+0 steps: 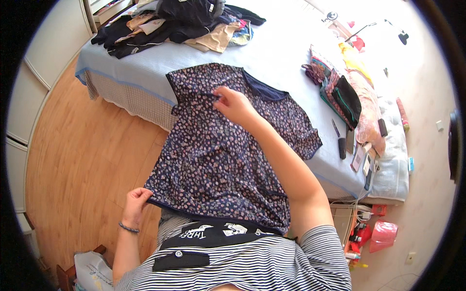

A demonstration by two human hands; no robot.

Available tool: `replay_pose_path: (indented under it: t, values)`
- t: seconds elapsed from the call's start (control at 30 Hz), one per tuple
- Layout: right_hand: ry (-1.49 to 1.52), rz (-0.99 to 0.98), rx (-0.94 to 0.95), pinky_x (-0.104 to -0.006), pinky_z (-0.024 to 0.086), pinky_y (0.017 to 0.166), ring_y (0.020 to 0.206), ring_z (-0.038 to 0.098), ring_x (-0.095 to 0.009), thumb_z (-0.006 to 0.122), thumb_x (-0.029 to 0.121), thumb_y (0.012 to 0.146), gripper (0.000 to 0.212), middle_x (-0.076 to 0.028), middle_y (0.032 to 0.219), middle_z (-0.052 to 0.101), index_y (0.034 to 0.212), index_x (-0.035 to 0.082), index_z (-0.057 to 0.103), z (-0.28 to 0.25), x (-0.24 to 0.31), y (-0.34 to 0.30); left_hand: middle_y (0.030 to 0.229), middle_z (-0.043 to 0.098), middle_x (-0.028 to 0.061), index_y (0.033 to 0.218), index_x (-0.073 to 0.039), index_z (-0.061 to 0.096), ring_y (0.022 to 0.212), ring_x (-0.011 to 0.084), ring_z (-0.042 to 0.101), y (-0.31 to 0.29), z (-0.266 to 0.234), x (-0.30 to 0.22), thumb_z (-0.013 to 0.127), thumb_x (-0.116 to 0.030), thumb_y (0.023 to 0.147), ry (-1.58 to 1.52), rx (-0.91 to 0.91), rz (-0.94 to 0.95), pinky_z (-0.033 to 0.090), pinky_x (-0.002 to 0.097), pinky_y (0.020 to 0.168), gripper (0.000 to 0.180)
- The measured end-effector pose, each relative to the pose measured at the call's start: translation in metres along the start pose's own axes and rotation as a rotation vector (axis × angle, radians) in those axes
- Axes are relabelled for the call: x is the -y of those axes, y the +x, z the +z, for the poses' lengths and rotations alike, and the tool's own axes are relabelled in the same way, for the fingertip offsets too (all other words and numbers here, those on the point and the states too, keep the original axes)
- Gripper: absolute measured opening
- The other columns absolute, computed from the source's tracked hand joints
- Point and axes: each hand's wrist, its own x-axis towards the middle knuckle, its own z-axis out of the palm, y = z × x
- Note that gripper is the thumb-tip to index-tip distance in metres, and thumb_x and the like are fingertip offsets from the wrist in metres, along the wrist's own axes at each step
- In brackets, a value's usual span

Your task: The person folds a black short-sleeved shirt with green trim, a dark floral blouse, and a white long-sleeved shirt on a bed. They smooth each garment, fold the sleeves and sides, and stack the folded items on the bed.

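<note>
A dark navy floral short-sleeved top [218, 150] lies spread over the bed's near edge, its hem hanging toward my body. The neckline faces the far right, and one sleeve points to the far left, the other to the right. At the near left, my left hand [137, 203] pinches a corner of the hem between thumb and fingers. My right hand [234, 105] reaches across the top and pinches the cloth near the left shoulder, where a small dark fold shows at the fingertips. That forearm covers part of the top's right half.
On the far left of the bed [131, 72] sits a heap of clothes [184, 24]. Folded garments [340, 99], a dark-handled brush [342, 145] and phones [358, 159] lie along its right side. A wooden floor [92, 155] stretches left; a pink lamp [383, 236] stands lower right.
</note>
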Motion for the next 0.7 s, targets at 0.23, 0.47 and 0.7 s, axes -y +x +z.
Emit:
replay_pose_path:
  t: [0.23,0.47,0.7]
  values:
    - [-0.164,0.127,0.082,-0.0435,0.049,0.087,0.099,0.062,-0.038,0.069,0.022,0.079,0.076,-0.023,0.106,0.064,0.143,0.011,0.030,0.088,0.014,0.136,0.111,0.064,0.0082,0.120,0.001,0.051,0.097,0.0184,0.063,-0.015,0.048,-0.038,0.063,0.005,0.081,-0.501,-0.050,-0.111,0.051,0.0328,0.088,0.042]
    - [-0.181,0.178,0.014,-0.0411,0.053,0.074,0.086,0.066,-0.032,0.063,0.010,0.075,0.034,-0.020,0.092,0.067,0.108,0.004,0.056,0.117,-0.003,0.158,0.114,0.063,0.0094,0.118,0.002,0.054,0.103,0.0194,0.061,-0.030,0.026,-0.017,0.066,0.007,0.074,-0.423,0.029,-0.235,0.049,0.0347,0.093,0.045]
    - [0.953,0.299,-0.045,-0.0308,0.052,0.056,0.063,0.062,-0.020,0.060,0.000,0.077,0.015,-0.009,0.079,0.062,0.092,0.004,0.060,0.012,-0.029,0.139,0.101,0.061,0.0037,0.112,-0.002,0.055,0.095,0.0133,0.059,-0.039,0.061,-0.066,0.072,-0.002,0.072,0.011,0.176,0.018,0.048,0.0264,0.083,0.043]
